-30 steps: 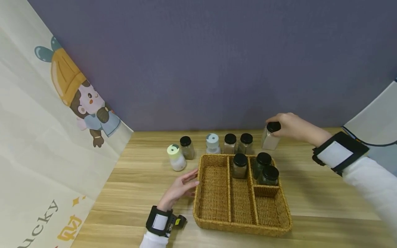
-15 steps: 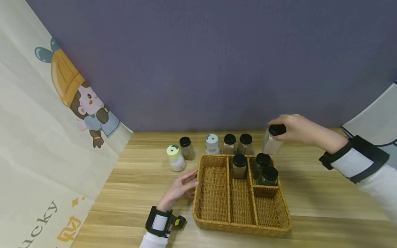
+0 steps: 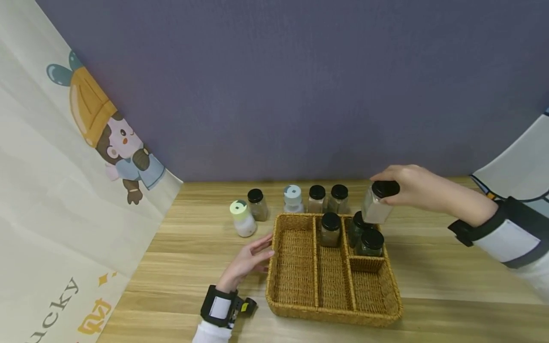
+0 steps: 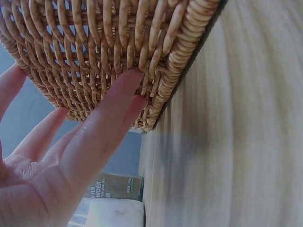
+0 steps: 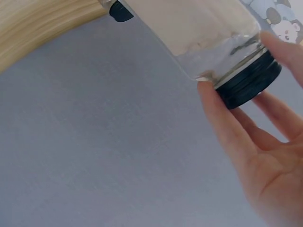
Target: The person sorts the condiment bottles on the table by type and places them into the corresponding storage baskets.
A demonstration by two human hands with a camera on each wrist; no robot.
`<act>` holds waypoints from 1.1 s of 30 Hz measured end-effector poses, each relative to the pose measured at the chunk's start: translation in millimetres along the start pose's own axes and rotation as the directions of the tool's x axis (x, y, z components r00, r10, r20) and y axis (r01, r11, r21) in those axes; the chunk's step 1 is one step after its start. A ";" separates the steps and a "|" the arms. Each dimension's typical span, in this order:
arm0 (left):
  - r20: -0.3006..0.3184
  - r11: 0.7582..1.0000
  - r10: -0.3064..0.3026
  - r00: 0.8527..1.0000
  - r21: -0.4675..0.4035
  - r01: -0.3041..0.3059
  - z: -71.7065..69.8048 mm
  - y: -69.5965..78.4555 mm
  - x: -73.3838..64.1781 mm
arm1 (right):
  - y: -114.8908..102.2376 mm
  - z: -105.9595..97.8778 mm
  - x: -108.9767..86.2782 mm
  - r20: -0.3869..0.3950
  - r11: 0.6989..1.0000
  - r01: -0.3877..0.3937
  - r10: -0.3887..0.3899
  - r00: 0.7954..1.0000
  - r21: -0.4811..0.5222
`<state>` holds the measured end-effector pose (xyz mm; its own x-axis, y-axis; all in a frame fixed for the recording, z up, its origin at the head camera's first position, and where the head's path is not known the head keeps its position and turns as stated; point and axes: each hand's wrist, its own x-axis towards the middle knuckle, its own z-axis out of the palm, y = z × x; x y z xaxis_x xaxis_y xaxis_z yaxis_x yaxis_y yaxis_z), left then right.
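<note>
Rough wicker basket [image 3: 294, 267], smooth glassy jar [image 5: 199, 33], wood-grained table [image 3: 171, 267].

It looks like a home. A white, cartoon-printed hanging cloth [image 3: 34, 200] and clear, black-lidded jars [image 3: 258, 211] on a pale wood-grain tabletop [image 3: 450, 271] suggest so; which room is unclear.

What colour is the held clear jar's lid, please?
The round lid is black, clearest in the right wrist view.

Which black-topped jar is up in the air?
The tan-filled jar gripped by the right hand. The other black-topped jars stand on the table or in the basket.
</note>
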<state>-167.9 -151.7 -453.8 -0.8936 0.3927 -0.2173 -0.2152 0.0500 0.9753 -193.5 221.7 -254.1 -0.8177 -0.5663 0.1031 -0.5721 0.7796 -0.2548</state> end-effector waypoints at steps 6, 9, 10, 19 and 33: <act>-0.001 1.000 0.002 1.000 -0.003 -0.002 -0.5 -0.3 0.4 | -9.4 0.0 -8.8 -0.025 1.000 0.031 -0.031 0.999 0.003; -0.002 1.000 0.003 1.000 -0.001 -0.003 -0.5 -0.3 0.6 | -13.8 0.9 -12.1 -0.048 0.998 0.061 -0.060 0.997 0.011; -0.003 1.000 0.004 1.000 0.001 -0.004 -0.5 -0.5 0.7 | -15.4 1.2 -13.1 -0.055 0.998 0.068 -0.067 0.996 0.011; -0.004 1.000 0.006 1.000 0.006 -0.006 -0.7 -1.8 0.6 | -27.0 3.1 -24.2 -0.061 0.993 0.105 -0.102 0.993 0.044; 0.004 1.000 -0.013 1.000 -0.004 0.013 -0.1 1.3 0.1 | -30.1 22.8 -33.4 -0.207 0.943 0.326 -0.333 0.920 -0.067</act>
<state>-168.4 -151.7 -452.6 -0.8890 0.3959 -0.2300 -0.2287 0.0511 0.9722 -147.5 211.1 -271.8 -0.5753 -0.7251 0.3786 -0.8102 0.5686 -0.1422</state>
